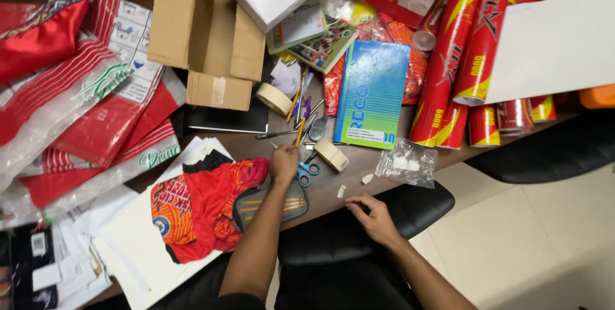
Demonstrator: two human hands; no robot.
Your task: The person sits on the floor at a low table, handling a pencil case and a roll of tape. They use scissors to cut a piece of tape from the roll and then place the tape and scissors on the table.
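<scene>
**Hands at a crowded desk, reaching toward blue scissors**

A person looks down at a cluttered table (pixel 256 146). The left hand (pixel 284 161) reaches forward with fingers curled narrow, touching or just beside blue-handled scissors (pixel 309 169); whether it grips them cannot be told. The right hand (pixel 371 215) rests at the table edge, fingers loosely bent, holding nothing.

The left forearm lies across a grey pencil pouch (pixel 272 204) and a red-orange shirt (pixel 198 211); a pull back could likely drag either off the edge. Two tape rolls (pixel 332 154) sit close to the scissors and could be knocked aside.

Beyond lie loose pens (pixel 300 114), a blue notebook (pixel 371 92), red tubes (pixel 458 60), a small clear bag (pixel 406 163), a cardboard box (pixel 205 34) and bagged red clothing (pixel 96 111), crowding any reach.
</scene>
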